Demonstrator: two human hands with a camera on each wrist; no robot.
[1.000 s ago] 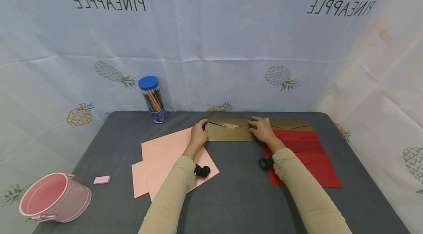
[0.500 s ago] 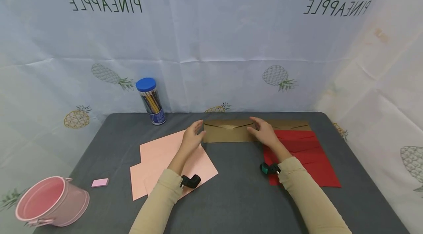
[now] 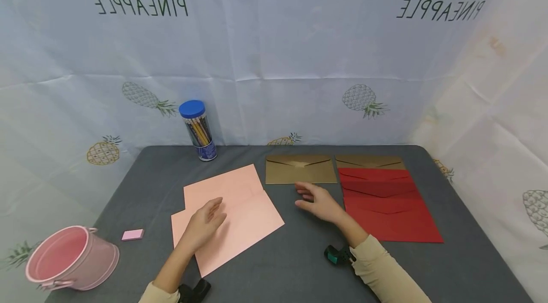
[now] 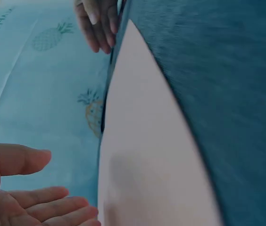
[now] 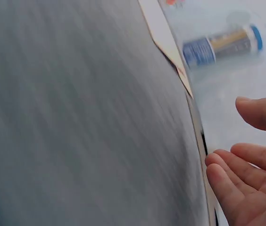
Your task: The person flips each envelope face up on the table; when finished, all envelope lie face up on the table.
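Note:
My left hand [image 3: 201,227] hovers over the pale pink sheets [image 3: 244,217], its fingers relaxed and nothing held. In the left wrist view its thumb and fingers stand apart above the paper. Just in front of a gold envelope [image 3: 280,173] is my right hand [image 3: 318,203], loosely spread and holding nothing. A second gold envelope [image 3: 368,161] lies to the right, partly under the overlapping red envelopes [image 3: 394,224]. These red envelopes are fanned in a column beside my right forearm.
A clear tub of pencils with a blue lid [image 3: 199,130] stands at the back left. A pink eraser [image 3: 132,235] and a pink bucket [image 3: 70,258] are at the left side of the grey table [image 3: 282,265]. Behind hangs a pineapple-print curtain [image 3: 274,46].
Both hands have come off the left gold envelope. My left hand has drawn back left and nearer over the pink sheets; my right hand has moved nearer and slightly left.

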